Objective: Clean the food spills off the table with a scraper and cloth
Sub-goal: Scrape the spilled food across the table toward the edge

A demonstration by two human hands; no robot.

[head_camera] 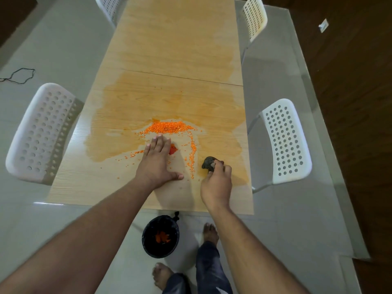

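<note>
Scraper [172,150] lies under flat left hand [158,158]; right hand [216,183] grips cloth [209,163].

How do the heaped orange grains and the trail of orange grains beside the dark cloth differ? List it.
1. The heaped orange grains form a dense mound lying crosswise; the trail of orange grains is a thin line running toward the table's near edge.
2. The heap lies beyond the left hand; the trail lies between both hands.
Both sit on the stained wooden table.

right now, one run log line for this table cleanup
left hand flat on red scraper | right hand grips dark cloth | orange grains piled on table | bin below
</note>
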